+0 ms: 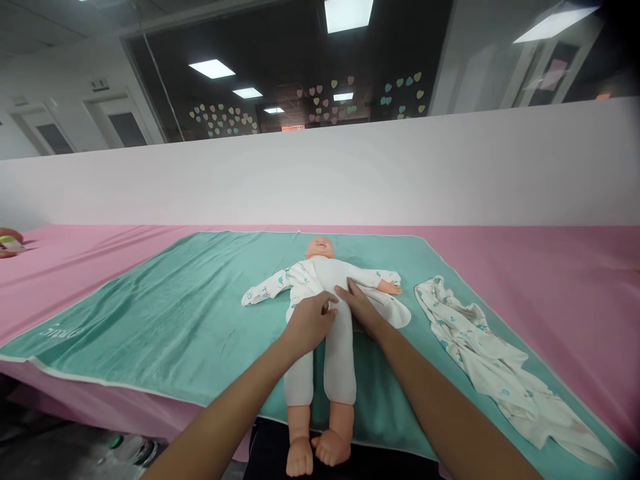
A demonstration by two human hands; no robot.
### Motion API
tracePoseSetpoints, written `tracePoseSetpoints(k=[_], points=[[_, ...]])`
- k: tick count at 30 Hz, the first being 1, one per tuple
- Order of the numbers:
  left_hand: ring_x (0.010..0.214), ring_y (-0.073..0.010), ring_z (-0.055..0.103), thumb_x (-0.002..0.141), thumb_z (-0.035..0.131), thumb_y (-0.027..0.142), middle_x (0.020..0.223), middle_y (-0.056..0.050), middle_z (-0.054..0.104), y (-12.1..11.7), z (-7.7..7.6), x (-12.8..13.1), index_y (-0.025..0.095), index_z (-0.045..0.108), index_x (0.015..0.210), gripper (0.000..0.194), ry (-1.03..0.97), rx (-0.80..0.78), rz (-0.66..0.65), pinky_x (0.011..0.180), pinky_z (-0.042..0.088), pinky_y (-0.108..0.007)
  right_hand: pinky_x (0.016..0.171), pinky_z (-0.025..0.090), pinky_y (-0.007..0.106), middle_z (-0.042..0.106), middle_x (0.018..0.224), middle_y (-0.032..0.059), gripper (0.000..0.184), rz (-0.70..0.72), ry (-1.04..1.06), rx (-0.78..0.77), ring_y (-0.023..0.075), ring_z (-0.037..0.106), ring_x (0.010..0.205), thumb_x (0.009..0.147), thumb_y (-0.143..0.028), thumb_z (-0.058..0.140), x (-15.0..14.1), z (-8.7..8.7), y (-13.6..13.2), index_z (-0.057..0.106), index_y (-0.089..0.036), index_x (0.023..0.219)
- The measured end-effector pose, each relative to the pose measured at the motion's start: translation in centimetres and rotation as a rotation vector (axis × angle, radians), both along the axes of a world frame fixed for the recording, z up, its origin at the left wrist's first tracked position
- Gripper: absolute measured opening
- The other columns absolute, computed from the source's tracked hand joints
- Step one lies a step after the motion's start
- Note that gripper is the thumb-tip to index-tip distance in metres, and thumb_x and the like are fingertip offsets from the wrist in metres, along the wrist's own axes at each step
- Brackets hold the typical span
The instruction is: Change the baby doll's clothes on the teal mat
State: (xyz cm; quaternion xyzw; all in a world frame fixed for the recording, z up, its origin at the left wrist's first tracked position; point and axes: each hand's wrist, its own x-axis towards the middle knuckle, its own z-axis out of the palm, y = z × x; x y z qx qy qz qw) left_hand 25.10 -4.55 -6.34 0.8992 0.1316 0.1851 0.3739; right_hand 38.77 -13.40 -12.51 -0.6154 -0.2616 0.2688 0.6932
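Observation:
A baby doll (320, 247) lies on its back, head away from me, bare feet toward me, with a white cloth body. A white printed baby shirt (301, 275) covers both its arms. The doll's hand shows from the sleeve at right, while the sleeve at left hides the other. The shirt's right panel (393, 308) lies spread beside the torso. My left hand (311, 322) rests at the doll's waist with curled, closed fingers; what they pinch is hidden. Close beside it, my right hand (361, 308) touches the belly, its thumb and fingers apart.
A teal towel (200, 320) lies under the doll on a pink-covered table (540, 280). Crumpled printed baby clothes (480, 347) lie at right. A white partition (320, 173) stands behind. Part of another doll (11, 241) shows at far left. Bottles (133, 448) are below the table.

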Motion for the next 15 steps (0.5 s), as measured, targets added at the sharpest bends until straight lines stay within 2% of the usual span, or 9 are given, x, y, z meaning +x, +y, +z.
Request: tracePoseSetpoints(k=[3, 6, 9, 11, 13, 15], points=[[0.055, -0.0142, 0.046, 0.079, 0.048, 0.031, 0.057, 0.001, 0.051, 0.5, 0.5, -0.3, 0.022, 0.064, 0.086, 0.02, 0.018, -0.018, -0.006, 0.053, 0.031, -0.025, 0.108, 0.026, 0.035, 0.025, 0.141, 0.0004, 0.077, 0.01, -0.048, -0.01, 0.0217, 0.027, 0.129, 0.078, -0.05, 0.062, 0.4, -0.4, 0.0, 0.028, -0.021, 0.14], [0.059, -0.0145, 0.049, 0.081, 0.045, 0.036, 0.064, 0.0, 0.056, 2.1, 1.7, 0.5, 0.022, 0.062, 0.091, 0.024, -0.05, 0.034, 0.161, 0.056, 0.033, -0.025, 0.109, 0.023, 0.036, 0.025, 0.14, 0.0014, 0.08, -0.037, -0.036, -0.028, 0.0219, 0.027, 0.128, 0.076, -0.053, 0.063, 0.5, -0.7, 0.3, 0.028, -0.02, 0.14], [0.071, -0.0168, 0.054, 0.08, 0.046, 0.043, 0.083, -0.003, 0.061, 4.3, 2.2, 2.6, 0.022, 0.056, 0.102, 0.032, -0.056, 0.223, 0.311, 0.06, 0.034, -0.026, 0.106, 0.03, 0.034, 0.031, 0.138, 0.0013, 0.074, -0.035, -0.029, -0.003, 0.0216, 0.036, 0.123, 0.075, -0.054, 0.063, 0.4, -0.6, 0.5, 0.036, -0.022, 0.136], [0.077, -0.0202, 0.056, 0.077, 0.048, 0.051, 0.092, -0.006, 0.061, 5.6, 2.0, 4.3, 0.021, 0.053, 0.102, 0.039, 0.047, 0.287, 0.33, 0.06, 0.034, -0.027, 0.102, 0.036, 0.032, 0.035, 0.135, 0.0005, 0.065, -0.005, -0.04, 0.02, 0.0214, 0.041, 0.119, 0.076, -0.054, 0.062, 0.3, -0.4, 0.5, 0.042, -0.023, 0.13], [0.078, -0.0239, 0.056, 0.074, 0.051, 0.053, 0.092, -0.01, 0.061, 6.6, 1.7, 5.9, 0.019, 0.051, 0.097, 0.041, 0.151, 0.299, 0.334, 0.06, 0.035, -0.029, 0.102, 0.035, 0.032, 0.037, 0.134, -0.0004, 0.06, -0.008, -0.072, 0.019, 0.0211, 0.041, 0.119, 0.077, -0.053, 0.061, 0.3, -0.3, 0.5, 0.046, -0.024, 0.126], [0.074, -0.0256, 0.057, 0.074, 0.052, 0.044, 0.084, -0.011, 0.061, 7.3, 1.5, 7.1, 0.018, 0.05, 0.092, 0.032, 0.167, 0.292, 0.35, 0.06, 0.035, -0.031, 0.104, 0.032, 0.033, 0.037, 0.134, -0.0008, 0.061, -0.03, -0.085, -0.001, 0.0211, 0.039, 0.121, 0.076, -0.053, 0.062, 0.3, -0.4, 0.5, 0.046, -0.024, 0.127]])
